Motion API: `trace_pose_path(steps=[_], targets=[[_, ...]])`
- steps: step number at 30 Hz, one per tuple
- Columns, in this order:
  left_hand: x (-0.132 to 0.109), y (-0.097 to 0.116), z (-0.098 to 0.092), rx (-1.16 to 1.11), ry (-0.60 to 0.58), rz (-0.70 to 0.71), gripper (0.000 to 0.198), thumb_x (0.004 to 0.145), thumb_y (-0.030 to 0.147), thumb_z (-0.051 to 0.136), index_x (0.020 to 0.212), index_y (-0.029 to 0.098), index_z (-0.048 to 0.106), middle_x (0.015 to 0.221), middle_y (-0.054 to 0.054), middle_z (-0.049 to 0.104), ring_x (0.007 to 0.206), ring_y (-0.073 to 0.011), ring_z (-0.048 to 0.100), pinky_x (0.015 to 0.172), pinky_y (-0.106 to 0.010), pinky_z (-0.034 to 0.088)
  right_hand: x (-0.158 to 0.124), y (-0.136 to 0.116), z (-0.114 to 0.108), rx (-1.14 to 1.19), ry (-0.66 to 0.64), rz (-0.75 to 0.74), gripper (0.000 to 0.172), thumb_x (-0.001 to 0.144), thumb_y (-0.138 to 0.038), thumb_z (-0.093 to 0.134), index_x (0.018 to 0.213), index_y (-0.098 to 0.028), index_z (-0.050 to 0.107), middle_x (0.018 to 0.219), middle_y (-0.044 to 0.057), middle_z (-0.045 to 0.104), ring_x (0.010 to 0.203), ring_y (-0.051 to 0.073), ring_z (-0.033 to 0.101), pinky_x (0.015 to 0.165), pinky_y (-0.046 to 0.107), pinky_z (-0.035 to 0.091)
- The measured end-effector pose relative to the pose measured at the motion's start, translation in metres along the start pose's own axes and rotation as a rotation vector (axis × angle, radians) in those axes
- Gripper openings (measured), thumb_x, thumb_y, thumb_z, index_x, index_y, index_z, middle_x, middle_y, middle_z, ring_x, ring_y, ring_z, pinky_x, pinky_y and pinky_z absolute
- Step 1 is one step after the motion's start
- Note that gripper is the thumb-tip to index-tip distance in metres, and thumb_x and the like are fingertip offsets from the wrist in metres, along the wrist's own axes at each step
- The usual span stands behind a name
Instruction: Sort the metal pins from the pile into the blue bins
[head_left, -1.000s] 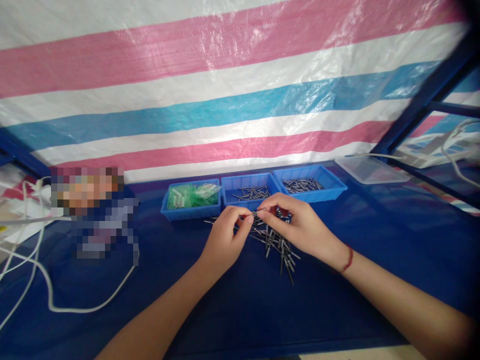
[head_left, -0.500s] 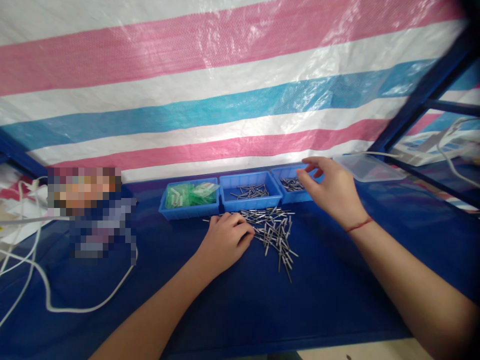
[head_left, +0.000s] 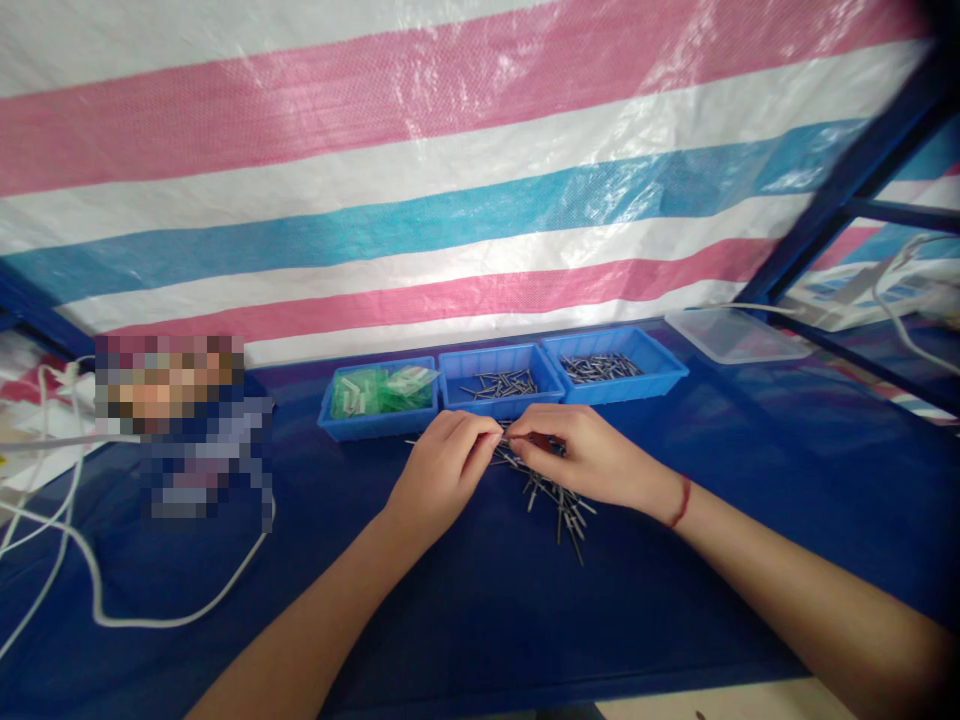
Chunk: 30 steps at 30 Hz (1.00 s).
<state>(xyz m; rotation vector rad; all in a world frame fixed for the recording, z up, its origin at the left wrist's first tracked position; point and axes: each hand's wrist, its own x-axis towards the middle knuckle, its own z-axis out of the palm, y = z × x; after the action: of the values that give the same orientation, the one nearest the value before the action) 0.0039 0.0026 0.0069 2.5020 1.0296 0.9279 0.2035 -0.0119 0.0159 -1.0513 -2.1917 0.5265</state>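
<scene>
Pinching tight over the metal pins (head_left: 564, 503), left hand (head_left: 442, 472) and right hand (head_left: 589, 462) hide whatever they grip

Loose pins (head_left: 559, 495): bare grey metal, dull sheen. The trays (head_left: 501, 405): smooth blue moulded plastic. The backdrop sheet (head_left: 480, 200): woven plastic, glossy, crinkled. The table cover (head_left: 525, 600): dark blue, matt. The lid (head_left: 739, 335): clear plastic. The cable (head_left: 150, 623): smooth white.
</scene>
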Motion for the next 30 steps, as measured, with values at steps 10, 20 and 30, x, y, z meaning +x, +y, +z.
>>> trace_pose_path(steps=[10,20,30], targets=[[0.000,0.006,0.003,-0.293,0.158,-0.275,0.016,0.085,0.033,0.058,0.087,0.019,0.066,0.073,0.001,0.064,0.061,-0.0109,0.053,0.058,-0.022,0.040,0.001,-0.007,0.005,0.237,0.090,0.092,0.022,0.087,-0.037,0.057,0.094,-0.019,0.068,0.080,0.004,0.065,0.064,0.013,0.056,0.056,0.025,0.045],[0.001,0.002,0.003,-0.260,0.152,-0.264,0.017,0.086,0.032,0.058,0.092,0.020,0.068,0.075,0.000,0.066,0.061,-0.0113,0.054,0.059,-0.022,0.041,0.000,0.000,0.006,0.329,0.187,0.169,0.018,0.085,-0.035,0.059,0.087,-0.019,0.066,0.082,0.004,0.066,0.069,0.014,0.059,0.058,0.026,0.047],[0.003,-0.005,-0.008,0.086,-0.171,-0.032,0.022,0.093,0.030,0.047,0.104,0.021,0.063,0.104,-0.006,0.064,0.097,-0.0194,0.059,0.089,-0.032,0.045,0.000,0.009,-0.017,0.057,0.441,0.188,0.021,0.087,-0.035,0.055,0.077,-0.019,0.064,0.075,0.003,0.065,0.065,0.015,0.057,0.059,0.027,0.043]])
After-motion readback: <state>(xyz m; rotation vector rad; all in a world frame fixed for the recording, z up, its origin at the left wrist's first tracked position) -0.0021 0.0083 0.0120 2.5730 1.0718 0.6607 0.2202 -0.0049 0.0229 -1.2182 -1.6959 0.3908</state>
